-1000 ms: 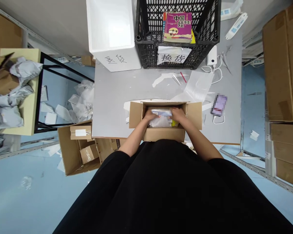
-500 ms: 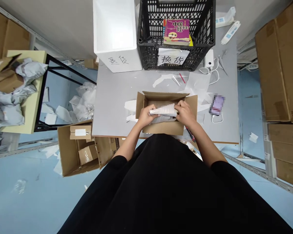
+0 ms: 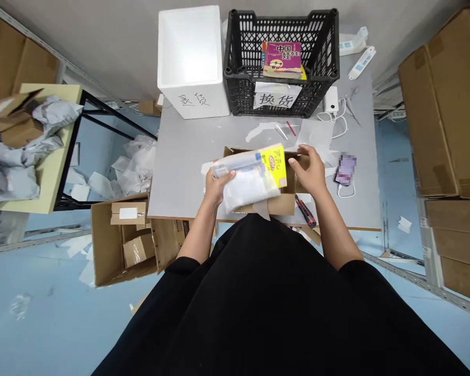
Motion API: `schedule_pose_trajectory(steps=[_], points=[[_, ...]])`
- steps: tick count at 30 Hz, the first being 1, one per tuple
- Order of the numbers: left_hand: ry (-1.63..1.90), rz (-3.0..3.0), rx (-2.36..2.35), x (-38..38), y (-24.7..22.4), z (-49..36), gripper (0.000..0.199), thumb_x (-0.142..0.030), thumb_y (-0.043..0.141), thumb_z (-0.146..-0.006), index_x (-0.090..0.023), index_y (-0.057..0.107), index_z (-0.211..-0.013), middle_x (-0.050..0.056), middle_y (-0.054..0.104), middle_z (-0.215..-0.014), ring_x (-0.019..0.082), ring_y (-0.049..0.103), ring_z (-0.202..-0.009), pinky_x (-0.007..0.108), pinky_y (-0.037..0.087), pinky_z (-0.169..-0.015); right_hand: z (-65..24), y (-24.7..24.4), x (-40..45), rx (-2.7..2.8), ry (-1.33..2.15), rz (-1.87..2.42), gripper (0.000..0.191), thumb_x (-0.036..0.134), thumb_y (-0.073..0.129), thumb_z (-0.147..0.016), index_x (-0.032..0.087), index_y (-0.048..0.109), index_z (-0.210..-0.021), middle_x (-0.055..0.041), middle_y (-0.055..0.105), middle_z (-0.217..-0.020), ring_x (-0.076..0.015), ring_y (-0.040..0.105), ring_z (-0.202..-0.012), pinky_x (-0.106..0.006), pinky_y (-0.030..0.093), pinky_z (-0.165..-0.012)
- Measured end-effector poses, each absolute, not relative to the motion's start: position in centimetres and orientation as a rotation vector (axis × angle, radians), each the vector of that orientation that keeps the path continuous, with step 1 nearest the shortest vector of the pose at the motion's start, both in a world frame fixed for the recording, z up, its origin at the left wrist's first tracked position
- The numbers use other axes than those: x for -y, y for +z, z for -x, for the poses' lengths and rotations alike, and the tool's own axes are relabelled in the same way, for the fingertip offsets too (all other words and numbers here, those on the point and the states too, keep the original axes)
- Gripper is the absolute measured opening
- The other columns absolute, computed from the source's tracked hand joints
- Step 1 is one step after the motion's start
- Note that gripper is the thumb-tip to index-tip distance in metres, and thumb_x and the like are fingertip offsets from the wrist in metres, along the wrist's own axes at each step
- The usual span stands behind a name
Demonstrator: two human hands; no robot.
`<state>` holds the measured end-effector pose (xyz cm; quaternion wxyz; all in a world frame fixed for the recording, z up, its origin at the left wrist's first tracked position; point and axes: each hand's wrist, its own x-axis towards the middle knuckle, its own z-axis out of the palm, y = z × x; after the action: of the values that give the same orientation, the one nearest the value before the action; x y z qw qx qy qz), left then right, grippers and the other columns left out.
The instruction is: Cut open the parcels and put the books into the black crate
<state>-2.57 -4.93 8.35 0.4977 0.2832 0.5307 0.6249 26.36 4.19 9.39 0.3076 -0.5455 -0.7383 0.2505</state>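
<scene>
My left hand (image 3: 216,189) grips a plastic-wrapped bundle (image 3: 247,180) from below, lifted above an open cardboard box (image 3: 267,206). The bundle holds white wrapping, a clear tube-like packet and a yellow printed cover. My right hand (image 3: 310,169) rests over the box's right side, its fingers spread and its fingertips close to the yellow cover. A red-and-black utility knife (image 3: 306,210) lies just right of the box at the table's front edge. The box's inside is hidden behind the bundle.
On the grey table (image 3: 188,177) stand a white foam box (image 3: 191,62) and a black plastic crate (image 3: 282,62) holding a magenta book. A power bank (image 3: 331,99), white cable and blurred phone (image 3: 345,169) lie right. Cardboard boxes stand right and below left.
The bundle has risen out of the box and shifted left, now showing its yellow cover. My right hand has let go of it and moved right onto the box's side.
</scene>
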Motion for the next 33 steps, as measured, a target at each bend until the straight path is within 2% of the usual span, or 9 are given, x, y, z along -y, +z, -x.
schedule_pose_trajectory(steps=[4,7,9,11,14,16,25,30,33], points=[[1.712,-0.456,-1.258,5.5,6.8,4.2,0.051,-0.035,0.093,-0.061,-0.018,0.069,-0.103,0.008,0.074,-0.105,0.025,0.071,-0.100,0.038,0.057,-0.090,-26.9,5.0,-2.9,1.820,0.631,1.756,0.076,0.061,0.062,-0.084,0.017,0.044,-0.143,-0.0199,0.051,-0.143,-0.0348,0.044,-0.136,-0.056,0.035,-0.113],[1.803,-0.310,-1.200,5.9,5.5,5.9,0.051,-0.032,0.092,-0.063,-0.018,0.070,-0.107,0.009,0.075,-0.112,0.026,0.070,-0.112,0.039,0.055,-0.100,-25.8,2.7,-0.7,1.850,0.739,1.911,0.093,0.059,0.063,-0.082,0.010,0.028,-0.153,-0.0271,0.041,-0.150,-0.0374,0.041,-0.140,-0.055,0.037,-0.111],[1.818,-0.190,-1.175,6.3,4.5,6.8,0.047,-0.031,0.090,-0.066,-0.017,0.071,-0.107,0.010,0.076,-0.111,0.027,0.068,-0.117,0.039,0.053,-0.105,-24.8,2.0,0.3,1.869,0.774,2.029,0.097,0.056,0.064,-0.082,0.010,0.022,-0.156,-0.0291,0.041,-0.150,-0.0387,0.046,-0.135,-0.055,0.042,-0.106],[1.798,-0.075,-1.160,6.9,3.4,7.3,0.040,-0.031,0.087,-0.071,-0.016,0.072,-0.105,0.010,0.077,-0.107,0.027,0.068,-0.119,0.040,0.052,-0.107,-24.2,1.8,0.8,1.846,0.812,2.173,0.094,0.049,0.062,-0.084,0.012,0.018,-0.158,-0.0276,0.052,-0.139,-0.0382,0.058,-0.121,-0.053,0.048,-0.096],[1.720,0.023,-1.122,7.7,2.3,7.4,0.033,-0.035,0.082,-0.077,-0.014,0.073,-0.100,0.012,0.077,-0.107,0.028,0.066,-0.121,0.040,0.051,-0.109,-24.3,2.1,0.6,1.817,0.853,2.351,0.075,0.035,0.054,-0.089,0.015,0.027,-0.157,-0.0208,0.067,-0.111,-0.0350,0.066,-0.099,-0.048,0.050,-0.086],[1.687,0.041,-1.093,8.1,2.0,7.2,0.033,-0.038,0.080,-0.079,-0.013,0.073,-0.099,0.012,0.077,-0.109,0.029,0.065,-0.123,0.040,0.050,-0.110,-25.0,2.4,0.6,1.858,0.818,2.389,0.063,0.029,0.049,-0.091,0.016,0.039,-0.151,-0.0189,0.069,-0.102,-0.0340,0.067,-0.095,-0.046,0.050,-0.085],[1.627,-0.051,-1.017,6.7,4.1,6.0,0.035,-0.041,0.079,-0.080,-0.013,0.073,-0.101,0.013,0.076,-0.114,0.032,0.062,-0.128,0.044,0.049,-0.113,-30.0,5.0,2.7,1.576,0.590,2.374,0.052,0.025,0.047,-0.087,0.016,0.053,-0.138,-0.0173,0.070,-0.105,-0.0329,0.065,-0.097,-0.044,0.049,-0.086],[1.579,-0.114,-0.988,4.1,4.9,4.0,0.032,-0.041,0.078,-0.079,-0.016,0.072,-0.098,0.011,0.076,-0.111,0.032,0.062,-0.128,0.043,0.050,-0.112,-30.5,6.3,3.4,1.440,0.488,2.394,0.054,0.023,0.047,-0.086,0.011,0.053,-0.138,-0.0203,0.070,-0.104,-0.0355,0.064,-0.100,-0.046,0.047,-0.088],[1.513,-0.147,-0.970,3.1,5.1,2.7,0.033,-0.041,0.079,-0.078,-0.017,0.072,-0.099,0.009,0.076,-0.112,0.031,0.063,-0.127,0.042,0.050,-0.112,-31.8,6.9,5.0,1.371,0.453,2.441,0.053,0.025,0.047,-0.085,0.014,0.054,-0.137,-0.0183,0.071,-0.102,-0.0341,0.064,-0.098,-0.044,0.047,-0.086]])
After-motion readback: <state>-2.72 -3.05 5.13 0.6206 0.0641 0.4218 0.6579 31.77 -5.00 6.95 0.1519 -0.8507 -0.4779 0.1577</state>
